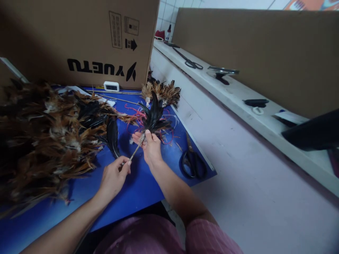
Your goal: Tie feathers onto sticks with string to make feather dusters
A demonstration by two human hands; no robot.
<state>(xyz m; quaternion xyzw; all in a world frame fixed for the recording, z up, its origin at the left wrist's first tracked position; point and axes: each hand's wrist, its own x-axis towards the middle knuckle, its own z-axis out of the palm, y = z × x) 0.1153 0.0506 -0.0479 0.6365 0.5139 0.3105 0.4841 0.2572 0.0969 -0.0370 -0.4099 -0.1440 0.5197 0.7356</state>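
Observation:
A thin stick (136,151) runs up and to the right between my hands, with dark feathers (153,114) fanned out at its far end. My left hand (116,174) pinches the lower part of the stick. Where the feathers meet the stick, my right hand (151,144) is closed around it, thumb on top. A single black feather (113,135) shows just above my left hand; I cannot tell whether it is held. Pink strings (132,113) lie tangled behind the feathered end. Black-handled scissors (192,160) rest to the right of my right hand.
A large heap of brown feathers (53,137) covers the left of the blue table (137,192). More feather bunches (161,92) lie at the back, near thin sticks (119,100) and a small white device (111,86). A cardboard box (87,38) stands behind; a white ledge (225,84) runs along the right.

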